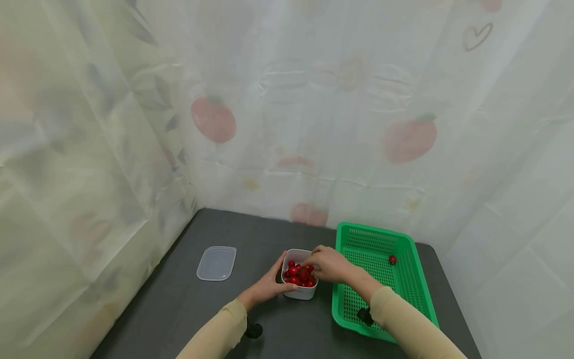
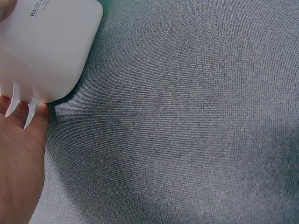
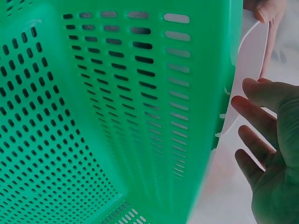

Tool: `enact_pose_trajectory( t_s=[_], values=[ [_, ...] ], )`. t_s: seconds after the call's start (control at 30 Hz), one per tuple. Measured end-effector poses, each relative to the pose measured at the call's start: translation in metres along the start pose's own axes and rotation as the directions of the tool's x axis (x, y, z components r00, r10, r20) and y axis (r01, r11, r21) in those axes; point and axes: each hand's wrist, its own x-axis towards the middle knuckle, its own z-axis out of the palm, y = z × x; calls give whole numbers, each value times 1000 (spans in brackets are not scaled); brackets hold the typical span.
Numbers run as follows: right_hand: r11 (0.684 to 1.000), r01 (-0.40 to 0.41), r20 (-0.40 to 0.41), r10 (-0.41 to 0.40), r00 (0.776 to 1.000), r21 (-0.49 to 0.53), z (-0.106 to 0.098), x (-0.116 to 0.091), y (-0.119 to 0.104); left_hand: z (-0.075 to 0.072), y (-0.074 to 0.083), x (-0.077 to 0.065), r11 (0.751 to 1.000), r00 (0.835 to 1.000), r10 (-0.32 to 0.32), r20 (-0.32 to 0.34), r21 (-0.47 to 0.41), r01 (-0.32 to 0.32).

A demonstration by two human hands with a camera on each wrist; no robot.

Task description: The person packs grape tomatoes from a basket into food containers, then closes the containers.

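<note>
A small white square container [image 1: 299, 294] stands on the dark table with several red cherry tomatoes [image 1: 293, 271] inside. My left hand [image 1: 267, 285] holds it from the left, thumb along the near side and fingers round the far side. Printed lettering shows on the container's wall [image 2: 51, 46] in the left wrist view, above the left fingertips [image 2: 42, 109]. Over the container's right rim reaches my right hand [image 1: 331, 264], its fingertips at the tomatoes. In the right wrist view the fingers of that hand [image 3: 275, 126] are loosely bent, and nothing shows between them.
A green perforated basket [image 1: 343, 299] stands right of the container, under my right forearm, with one cherry tomato [image 1: 392, 260] in it. A translucent lid [image 1: 216, 263] lies on the table [image 1: 179, 299] at the left. Patterned curtains [image 1: 305, 124] enclose the back and sides.
</note>
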Motion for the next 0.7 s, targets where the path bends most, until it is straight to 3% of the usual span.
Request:
enact_pose_trajectory(
  t_s=[0.47, 0.7],
  values=[
    [996, -89, -57, 90, 994, 15, -20, -17, 16, 1, 2, 0, 999, 999, -20, -30, 37, 21],
    [973, -214, -103, 223, 969, 89, -37, -39, 37, 1, 3, -1, 998, 999, -23, -43, 63, 25]
  ],
)
